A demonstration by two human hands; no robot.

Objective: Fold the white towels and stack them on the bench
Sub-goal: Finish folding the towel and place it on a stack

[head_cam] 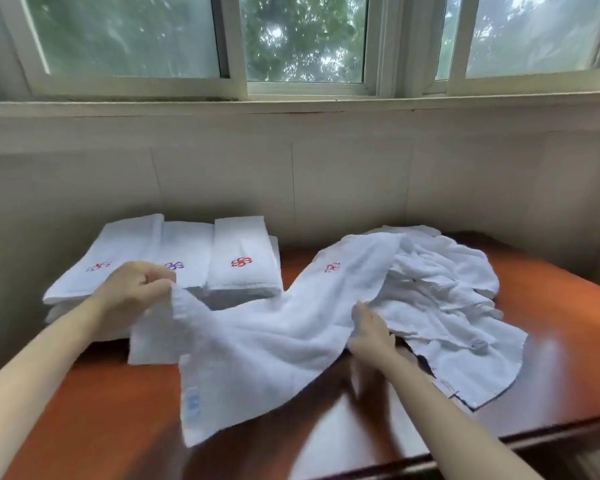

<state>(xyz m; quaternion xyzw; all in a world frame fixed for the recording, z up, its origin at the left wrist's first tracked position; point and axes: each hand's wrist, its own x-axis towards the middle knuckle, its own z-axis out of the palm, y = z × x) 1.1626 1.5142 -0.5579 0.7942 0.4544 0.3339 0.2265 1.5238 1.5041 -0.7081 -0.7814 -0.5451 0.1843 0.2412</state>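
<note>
At far left, folded towels (174, 261) sit in stacks on the orange bench (551, 327), and just in front of them your left hand (136, 289) pinches one corner of the loose white towel (257, 341) you are opening out. Your right hand (373, 332), fingers straight, rests along its other edge beside the unfolded heap (447, 296) at right. Next, you likely need both corners raised; bare bench lies near you, its front edge close.

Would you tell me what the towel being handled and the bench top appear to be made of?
The towel looks like soft white cotton terry: matte, nubby, draping in limp folds. The bench looks like reddish-brown wood or wood veneer with a glossy varnish, since it mirrors the window light; which one I cannot tell.
</note>
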